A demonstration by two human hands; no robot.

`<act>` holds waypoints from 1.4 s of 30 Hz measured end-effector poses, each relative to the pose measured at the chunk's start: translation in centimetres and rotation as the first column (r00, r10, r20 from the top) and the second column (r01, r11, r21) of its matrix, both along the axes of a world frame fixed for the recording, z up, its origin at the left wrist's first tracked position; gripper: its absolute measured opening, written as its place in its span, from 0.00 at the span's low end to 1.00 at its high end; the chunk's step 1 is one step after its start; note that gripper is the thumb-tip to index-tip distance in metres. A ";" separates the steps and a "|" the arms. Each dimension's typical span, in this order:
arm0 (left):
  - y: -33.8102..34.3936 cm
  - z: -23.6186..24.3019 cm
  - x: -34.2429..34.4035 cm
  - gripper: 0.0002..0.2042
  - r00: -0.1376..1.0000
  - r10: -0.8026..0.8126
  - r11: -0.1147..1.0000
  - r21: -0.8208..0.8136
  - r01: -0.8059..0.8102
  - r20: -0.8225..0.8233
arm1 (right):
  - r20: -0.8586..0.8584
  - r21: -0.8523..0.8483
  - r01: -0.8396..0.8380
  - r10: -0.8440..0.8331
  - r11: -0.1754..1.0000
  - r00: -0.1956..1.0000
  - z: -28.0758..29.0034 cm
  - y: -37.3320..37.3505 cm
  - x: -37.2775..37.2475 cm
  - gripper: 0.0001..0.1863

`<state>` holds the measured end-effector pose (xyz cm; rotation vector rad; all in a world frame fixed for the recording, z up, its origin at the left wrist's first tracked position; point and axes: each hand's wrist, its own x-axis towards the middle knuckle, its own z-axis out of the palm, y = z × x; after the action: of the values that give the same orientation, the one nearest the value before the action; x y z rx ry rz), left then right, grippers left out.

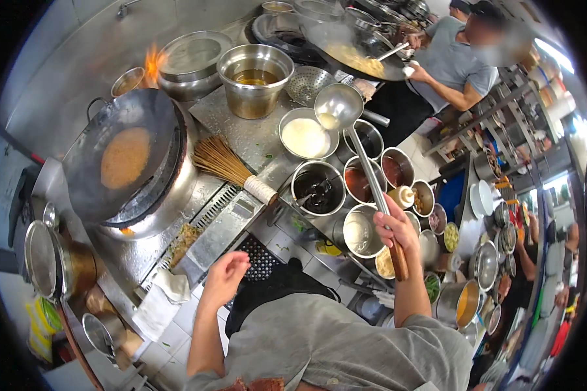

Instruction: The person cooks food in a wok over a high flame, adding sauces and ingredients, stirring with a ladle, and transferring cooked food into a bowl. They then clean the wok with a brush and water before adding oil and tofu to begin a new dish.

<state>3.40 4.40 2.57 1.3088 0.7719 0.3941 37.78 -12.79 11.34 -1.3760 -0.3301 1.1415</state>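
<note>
Standing with a dark wok (85, 156) of brown liquid at far left. Just right of a white cloth (160, 309), raising the left forearm (202, 332) from the lower edge, hovering with the left hand (227, 275) empty, loosely cupped, fingers curling inward. At the right rim of a steel bowl (292, 117) of white liquid, holding out the scoop of 1 long ladle (368, 166), carrying a little pale liquid. Farther right, pointing the right forearm (412, 290) upward, wrapping the right hand (399, 225) firmly around the ladle's wooden handle.

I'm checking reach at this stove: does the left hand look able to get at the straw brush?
Likely yes: the left hand looks empty, and nothing seems to stand between it and the straw brush.
</note>
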 end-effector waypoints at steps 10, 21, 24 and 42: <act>7.2 7.8 -6.3 0.15 0.905 0.421 0.644 0.686 -0.340 0.053 | -0.300 0.164 0.217 -0.160 0.962 0.940 3.9 4.3 -7.9 0.25; 9.0 8.7 -4.5 0.28 0.718 0.689 0.423 0.858 -0.291 -0.097 | -0.569 0.405 -0.296 0.492 0.865 0.659 7.3 18.9 -10.3 0.18; 2.8 6.4 -4.6 0.25 0.790 0.584 0.538 0.817 -0.207 -0.185 | -0.243 0.224 -0.619 0.658 0.753 0.713 6.0 25.5 -10.8 0.23; -52.7 5.6 0.3 0.09 -0.770 -0.070 -0.328 0.743 -0.583 -0.634 | 0.834 -0.081 -0.946 0.541 0.314 0.107 -5.9 28.7 -25.2 0.24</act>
<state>3.73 -48.32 8.14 -0.8826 3.0553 0.4453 12.54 15.94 5.46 -1.0592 -2.1419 1.0696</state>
